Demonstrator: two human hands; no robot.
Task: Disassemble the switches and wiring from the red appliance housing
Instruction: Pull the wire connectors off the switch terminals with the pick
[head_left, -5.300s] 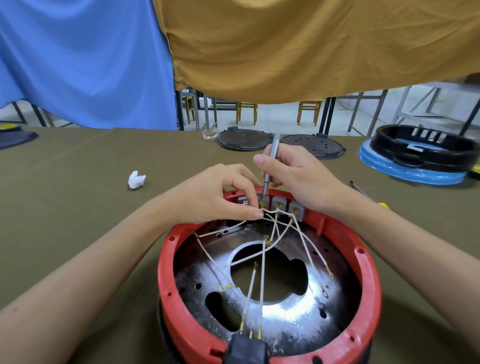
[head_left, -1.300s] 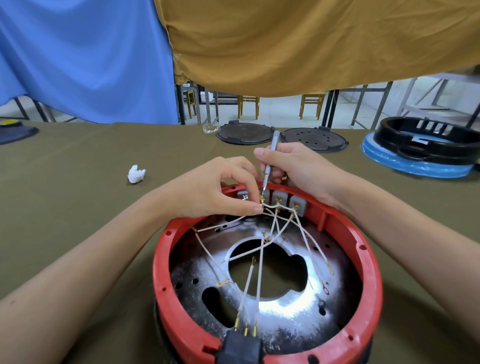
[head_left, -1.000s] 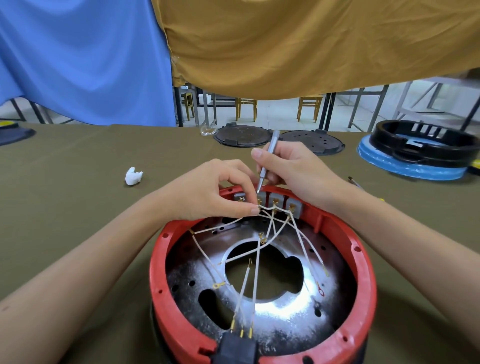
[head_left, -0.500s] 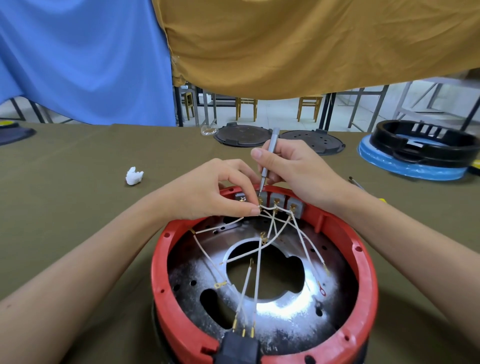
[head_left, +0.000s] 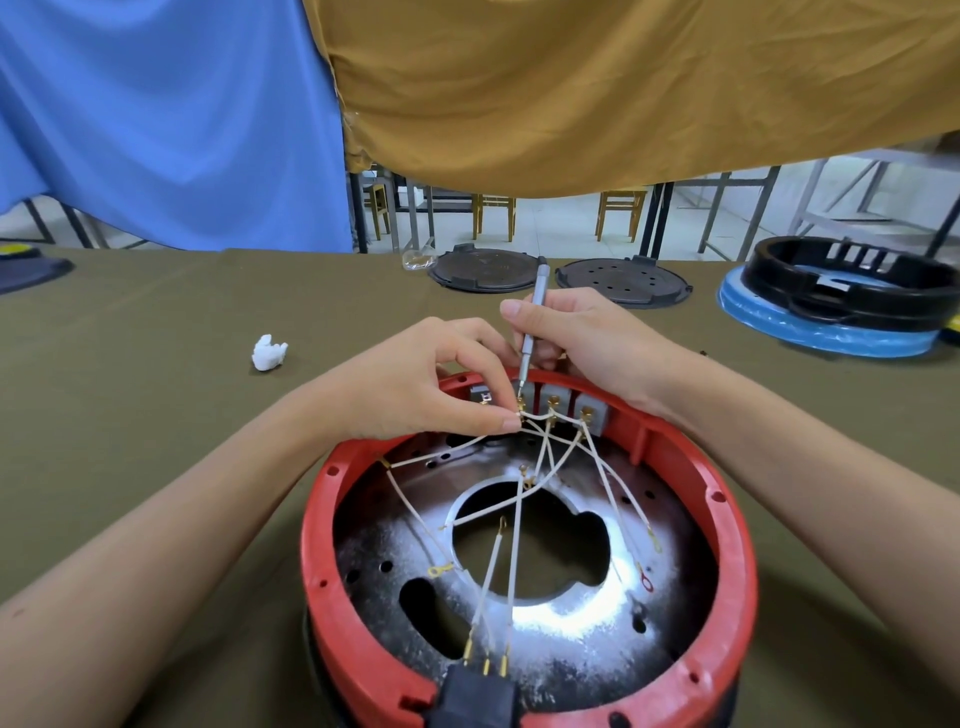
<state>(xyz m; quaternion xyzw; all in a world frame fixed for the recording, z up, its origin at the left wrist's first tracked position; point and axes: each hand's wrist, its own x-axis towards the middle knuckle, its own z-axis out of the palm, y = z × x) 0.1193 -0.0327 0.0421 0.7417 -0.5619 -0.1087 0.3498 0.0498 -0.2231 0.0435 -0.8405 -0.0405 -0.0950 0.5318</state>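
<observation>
The red appliance housing (head_left: 524, 571) is sitting open side up at the near centre of the olive-covered table (head_left: 130, 364), with its metal base plate (head_left: 571, 618) exposed inside. A row of grey switches (head_left: 566, 410) is standing against the inner far wall of the housing, and white wires (head_left: 511, 540) are running from their brass terminals across the plate to a black connector (head_left: 475, 699) at the near rim.

The left hand (head_left: 415, 384) is reaching in over the far-left rim. Its thumb and forefinger are closing in a tight pinch on a wire end at the leftmost wired terminal; the other fingers are curling loosely above it.

The right hand (head_left: 587, 338) is gripping a slim grey screwdriver (head_left: 532, 322) between thumb and fingers, pen fashion. The shaft is standing nearly upright, leaning slightly right at the top, and its tip is bearing on the same terminal, just beside the left fingertips.

On the far side of the table, two dark round plates (head_left: 558, 275) are lying side by side. A black ring on a blue base (head_left: 841, 306) is resting at the far right. A small white crumpled piece (head_left: 268, 353) is lying to the left, well apart from the housing.
</observation>
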